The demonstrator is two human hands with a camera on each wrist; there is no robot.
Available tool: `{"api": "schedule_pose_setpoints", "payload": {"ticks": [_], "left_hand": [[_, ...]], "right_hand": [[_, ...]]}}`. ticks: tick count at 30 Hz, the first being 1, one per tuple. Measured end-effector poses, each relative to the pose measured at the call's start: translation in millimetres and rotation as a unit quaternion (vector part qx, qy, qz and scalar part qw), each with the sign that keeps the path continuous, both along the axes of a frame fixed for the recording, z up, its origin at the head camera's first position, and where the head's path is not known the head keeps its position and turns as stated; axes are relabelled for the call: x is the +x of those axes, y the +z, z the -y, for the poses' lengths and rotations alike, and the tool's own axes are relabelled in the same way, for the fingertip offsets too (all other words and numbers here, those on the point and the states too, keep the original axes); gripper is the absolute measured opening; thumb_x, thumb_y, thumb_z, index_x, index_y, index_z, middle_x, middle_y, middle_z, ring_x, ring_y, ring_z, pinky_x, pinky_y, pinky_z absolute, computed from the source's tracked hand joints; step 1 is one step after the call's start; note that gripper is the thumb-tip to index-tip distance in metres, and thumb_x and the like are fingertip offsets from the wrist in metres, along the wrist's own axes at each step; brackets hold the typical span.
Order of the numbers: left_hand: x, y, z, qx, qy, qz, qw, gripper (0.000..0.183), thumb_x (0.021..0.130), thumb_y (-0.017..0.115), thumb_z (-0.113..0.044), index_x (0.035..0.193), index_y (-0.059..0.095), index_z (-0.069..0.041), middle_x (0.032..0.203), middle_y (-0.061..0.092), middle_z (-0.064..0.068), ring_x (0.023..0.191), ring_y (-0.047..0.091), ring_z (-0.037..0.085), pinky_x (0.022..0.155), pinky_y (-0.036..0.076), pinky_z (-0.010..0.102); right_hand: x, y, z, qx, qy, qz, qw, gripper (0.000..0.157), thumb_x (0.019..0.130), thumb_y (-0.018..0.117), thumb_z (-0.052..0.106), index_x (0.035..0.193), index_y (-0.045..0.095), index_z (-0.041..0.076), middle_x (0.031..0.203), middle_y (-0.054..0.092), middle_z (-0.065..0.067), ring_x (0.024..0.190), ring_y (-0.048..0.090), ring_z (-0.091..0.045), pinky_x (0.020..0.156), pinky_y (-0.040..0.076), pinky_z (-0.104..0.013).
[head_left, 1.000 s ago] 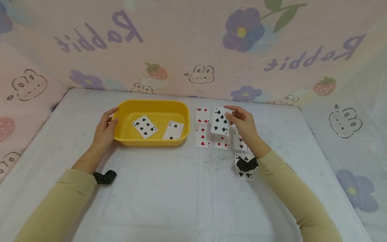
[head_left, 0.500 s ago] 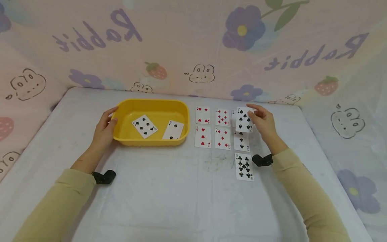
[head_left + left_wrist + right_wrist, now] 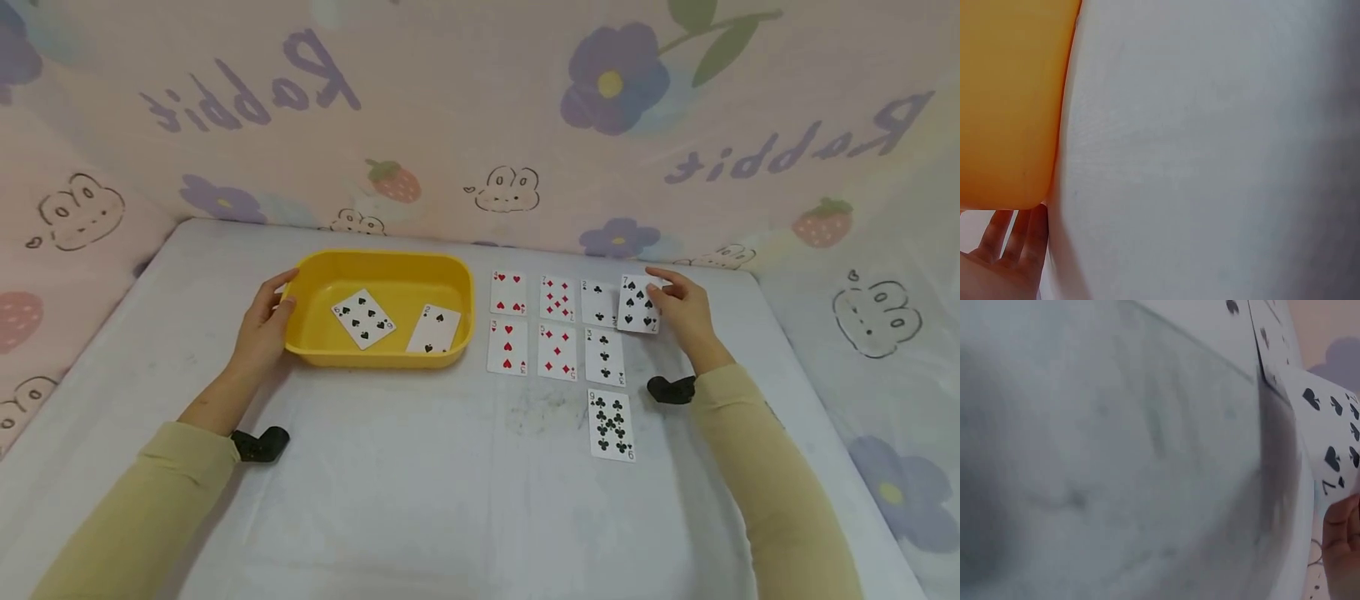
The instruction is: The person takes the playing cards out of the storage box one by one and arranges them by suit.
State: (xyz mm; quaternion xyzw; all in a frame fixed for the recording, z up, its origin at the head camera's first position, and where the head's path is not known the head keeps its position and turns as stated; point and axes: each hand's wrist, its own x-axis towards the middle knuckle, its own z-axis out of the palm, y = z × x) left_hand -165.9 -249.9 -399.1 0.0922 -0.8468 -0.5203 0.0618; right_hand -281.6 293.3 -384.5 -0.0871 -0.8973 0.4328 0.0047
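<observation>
My right hand point(image 3: 684, 312) pinches the seven of spades playing card point(image 3: 637, 308) between thumb and fingers. The card's left edge is close to the two of clubs point(image 3: 598, 302), in the back row on the table. In the right wrist view the same seven of spades point(image 3: 1329, 434) stands tilted off the tabletop. At the left end of the yellow tray point(image 3: 378, 360), my left hand point(image 3: 258, 329) rests against the wall. The left wrist view shows fairly straight fingers point(image 3: 1015, 237) touching the tray's outside. Inside lie the six of spades point(image 3: 363, 319) and two of spades point(image 3: 434, 329).
Beside the two of clubs lie the four of hearts point(image 3: 508, 293) and seven of diamonds point(image 3: 557, 299). Nearer are the three of hearts point(image 3: 507, 347), five of diamonds point(image 3: 557, 352), three of clubs point(image 3: 604, 357) and nine of clubs point(image 3: 611, 425). A patterned cloth point(image 3: 450, 100) hangs behind.
My right hand has carried the seven of spades rightward, from over the seven of diamonds, across the two of clubs, to its right side. The left hand stays at the tray.
</observation>
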Motion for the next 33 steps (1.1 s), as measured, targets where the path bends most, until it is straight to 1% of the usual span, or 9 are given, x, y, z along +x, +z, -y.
{"api": "schedule_pose_setpoints", "payload": {"ticks": [6, 12, 17, 19, 22, 24, 28, 30, 33], "left_hand": [[0.8, 0.2, 0, 0.003, -0.001, 0.004, 1.0000, 0.046, 0.104, 0.029, -0.027, 0.150, 0.029, -0.023, 0.135, 0.038, 0.025, 0.099, 0.045, 0.022, 0.075, 0.039, 0.011], [1.6, 0.9, -1, 0.002, 0.000, 0.008, 1.0000, 0.046, 0.104, 0.029, -0.027, 0.151, 0.029, -0.024, 0.136, 0.037, 0.025, 0.102, 0.045, 0.024, 0.076, 0.039, 0.011], [1.3, 0.7, -1, -0.002, 0.004, 0.004, 1.0000, 0.046, 0.104, 0.029, -0.027, 0.150, 0.029, -0.023, 0.132, 0.039, 0.024, 0.099, 0.044, 0.024, 0.075, 0.040, 0.011], [0.6, 0.3, -1, -0.005, 0.005, 0.003, 1.0000, 0.046, 0.104, 0.029, -0.027, 0.150, 0.030, -0.022, 0.130, 0.039, 0.023, 0.097, 0.044, 0.023, 0.074, 0.040, 0.012], [-0.8, 0.3, -1, -0.007, 0.005, 0.005, 1.0000, 0.046, 0.104, 0.029, -0.027, 0.150, 0.029, -0.023, 0.131, 0.039, 0.023, 0.097, 0.044, 0.023, 0.074, 0.039, 0.013], [-1.2, 0.8, -1, -0.007, 0.004, 0.005, 1.0000, 0.046, 0.104, 0.030, -0.027, 0.150, 0.029, -0.022, 0.131, 0.039, 0.024, 0.097, 0.044, 0.023, 0.074, 0.039, 0.012], [-1.4, 1.1, -2, -0.005, 0.002, 0.004, 1.0000, 0.046, 0.104, 0.030, -0.027, 0.150, 0.030, -0.022, 0.133, 0.040, 0.025, 0.098, 0.045, 0.023, 0.074, 0.039, 0.013], [-1.3, 0.8, -2, -0.007, 0.005, 0.006, 0.9999, 0.046, 0.104, 0.030, -0.027, 0.150, 0.030, -0.022, 0.133, 0.040, 0.024, 0.098, 0.044, 0.023, 0.074, 0.038, 0.013], [-1.0, 0.6, -2, -0.010, 0.007, 0.007, 0.9999, 0.046, 0.104, 0.030, -0.027, 0.150, 0.030, -0.022, 0.132, 0.040, 0.023, 0.097, 0.044, 0.022, 0.074, 0.038, 0.012]], "right_hand": [[-8.2, -9.5, -15, 0.042, 0.004, 0.014, 0.999, 0.047, 0.097, 0.054, 0.032, 0.139, 0.051, 0.012, 0.123, 0.050, -0.016, 0.096, 0.045, -0.015, 0.075, 0.039, -0.026], [-14.1, -16.7, -22, 0.076, 0.038, 0.017, 0.996, 0.052, 0.093, 0.061, 0.028, 0.139, 0.050, 0.007, 0.119, 0.052, -0.019, 0.099, 0.048, -0.024, 0.077, 0.040, -0.030], [-16.6, -18.9, -19, 0.115, 0.063, 0.021, 0.991, 0.053, 0.093, 0.062, 0.026, 0.137, 0.048, 0.001, 0.117, 0.054, -0.025, 0.102, 0.052, -0.035, 0.086, 0.043, -0.043], [-17.6, -19.3, -18, 0.122, 0.065, 0.022, 0.990, 0.053, 0.093, 0.062, 0.025, 0.136, 0.047, -0.002, 0.118, 0.052, -0.027, 0.106, 0.051, -0.038, 0.091, 0.042, -0.048], [-18.3, -19.0, -16, 0.133, 0.058, 0.017, 0.989, 0.053, 0.093, 0.062, 0.022, 0.135, 0.046, -0.006, 0.120, 0.051, -0.029, 0.109, 0.050, -0.041, 0.093, 0.041, -0.051], [-17.6, -18.5, -13, 0.132, 0.041, 0.015, 0.990, 0.053, 0.092, 0.063, 0.021, 0.135, 0.046, -0.006, 0.123, 0.049, -0.030, 0.113, 0.048, -0.041, 0.096, 0.040, -0.052], [-15.2, -13.9, -3, 0.099, 0.009, 0.017, 0.995, 0.056, 0.092, 0.063, 0.023, 0.138, 0.045, -0.002, 0.129, 0.048, -0.028, 0.117, 0.047, -0.039, 0.097, 0.041, -0.048], [-13.8, -10.2, 3, 0.076, 0.005, 0.012, 0.997, 0.057, 0.092, 0.063, 0.026, 0.139, 0.045, 0.000, 0.131, 0.048, -0.026, 0.118, 0.047, -0.036, 0.095, 0.042, -0.044], [-12.0, -4.8, 15, 0.046, 0.010, 0.000, 0.999, 0.058, 0.092, 0.063, 0.031, 0.139, 0.046, 0.003, 0.132, 0.050, -0.023, 0.113, 0.049, -0.028, 0.087, 0.043, -0.032]]}}
